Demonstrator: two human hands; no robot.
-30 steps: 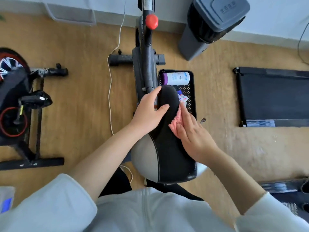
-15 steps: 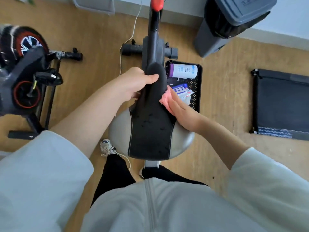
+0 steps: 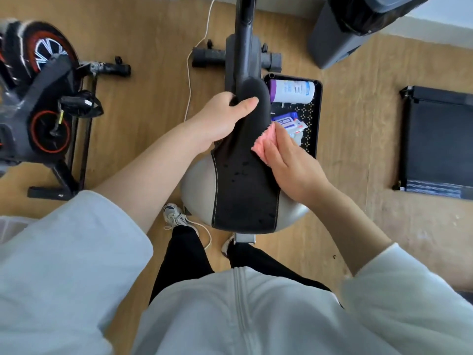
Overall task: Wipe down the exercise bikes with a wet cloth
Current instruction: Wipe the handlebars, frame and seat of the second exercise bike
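Observation:
A black and grey bike saddle (image 3: 243,185) fills the middle of the view, seen from above, on the grey exercise bike (image 3: 243,44). My left hand (image 3: 220,119) grips the narrow nose of the saddle from the left. My right hand (image 3: 291,167) presses a pink cloth (image 3: 263,144) flat against the saddle's right edge; most of the cloth is hidden under my fingers. Small dark spots speckle the saddle's black top.
A second bike (image 3: 43,111) with red-rimmed wheels stands at the left. On the wooden floor to the right of the saddle lies a black tray (image 3: 317,119) holding a white canister (image 3: 291,91) and wipe packets. A grey bin (image 3: 345,29) and a black treadmill (image 3: 440,142) lie further right. A white cord (image 3: 190,62) runs along the floor.
The view has shifted nearer and lower over the saddle. My left hand stays gripping the saddle nose. My right hand with the cloth has slid slightly back along the right edge.

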